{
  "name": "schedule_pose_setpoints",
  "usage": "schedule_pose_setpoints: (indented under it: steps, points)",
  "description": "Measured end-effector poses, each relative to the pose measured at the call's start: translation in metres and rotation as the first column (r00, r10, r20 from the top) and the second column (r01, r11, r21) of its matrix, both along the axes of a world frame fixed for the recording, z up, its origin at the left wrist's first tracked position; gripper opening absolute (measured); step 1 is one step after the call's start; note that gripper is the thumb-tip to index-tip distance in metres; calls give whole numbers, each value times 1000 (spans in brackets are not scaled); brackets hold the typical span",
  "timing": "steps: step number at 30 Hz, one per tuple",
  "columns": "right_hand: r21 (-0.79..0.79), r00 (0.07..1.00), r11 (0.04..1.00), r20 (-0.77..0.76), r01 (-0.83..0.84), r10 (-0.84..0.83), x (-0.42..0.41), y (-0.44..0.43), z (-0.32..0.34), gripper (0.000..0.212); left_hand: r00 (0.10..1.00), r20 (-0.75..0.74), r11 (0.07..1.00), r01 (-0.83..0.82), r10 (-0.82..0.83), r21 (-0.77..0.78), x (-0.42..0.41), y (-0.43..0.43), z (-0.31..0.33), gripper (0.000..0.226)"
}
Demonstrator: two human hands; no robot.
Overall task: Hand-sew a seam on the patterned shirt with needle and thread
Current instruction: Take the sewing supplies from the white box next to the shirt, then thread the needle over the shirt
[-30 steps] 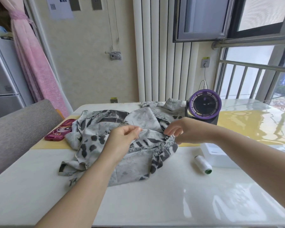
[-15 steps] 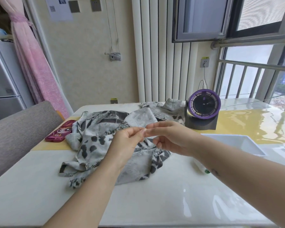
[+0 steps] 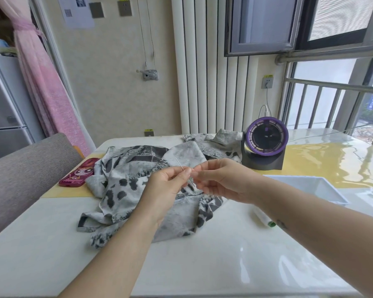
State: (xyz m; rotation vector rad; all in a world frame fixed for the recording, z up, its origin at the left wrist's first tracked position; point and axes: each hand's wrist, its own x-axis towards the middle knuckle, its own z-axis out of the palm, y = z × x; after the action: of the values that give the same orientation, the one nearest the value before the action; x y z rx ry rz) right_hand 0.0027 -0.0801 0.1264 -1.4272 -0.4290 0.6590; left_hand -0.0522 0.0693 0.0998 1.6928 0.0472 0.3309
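Both hands are up over the desk, meeting just above the patterned shirt, which lies crumpled in a loose heap at the desk's middle. The left hand has the needle pinched between thumb and forefinger, point slanting up and away, other fingers curled under. The right hand comes in fingertip to fingertip, thumb and forefinger closed right at the shaft. Whether they hold steel or thread I cannot tell, as no thread shows at this size.

My read is that this is setting up a stitch, with the seam itself not yet under way.

On handling, the needle is thin, stiff and slick, so it is best pinched mid-shaft, clear of the point. The shirt looks light and floppy, likely to slide and bunch, so take it by the seam edge, folded flat between the fingers.

A white thread spool peeks out behind the right forearm, with a white tray beyond it.
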Motion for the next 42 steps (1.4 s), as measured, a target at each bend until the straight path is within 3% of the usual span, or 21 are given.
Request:
schedule_pose_setpoints:
  steps: [5, 9, 14, 21, 27, 32, 35, 42]
  points:
    - [-63, 997, 998, 73, -4, 8, 3, -5, -1, 7, 1000, -16, 998, 13, -14, -65, 0, -3, -1, 9]
    - [-82, 992, 996, 127, 39, -28, 5, -8, -5, 13, 999, -53, 975, -4, -8, -223, 1, 0, -2, 8]
    - [33, 994, 994, 28, 104, -105, 5, -8, -16, 15, 991, -106, 883, 25, -85, -469, 1, 2, -1, 9]
    - [192, 987, 970, -86, 149, -135, 0, 3, -27, 6, 984, -129, 827, 29, -122, -562, 1, -1, -2, 11]
    - [213, 982, 959, -20, 186, -186, 0, 7, -24, 10, 980, -145, 867, 49, -138, -495, -1, -4, -3, 10]
    - [171, 969, 967, 130, 189, -212, 10, 7, -22, 12, 982, -155, 973, 69, -105, -222, 5, -1, -6, 7]
    - [164, 969, 969, 137, 182, -206, 18, 9, -27, 13, 975, -164, 987, 136, -150, -90, 16, -2, -6, 7]
    - [159, 947, 954, 158, 256, -280, 52, 3, -42, 11, 968, -203, 982, 116, -146, -149, 61, 5, -17, 10]
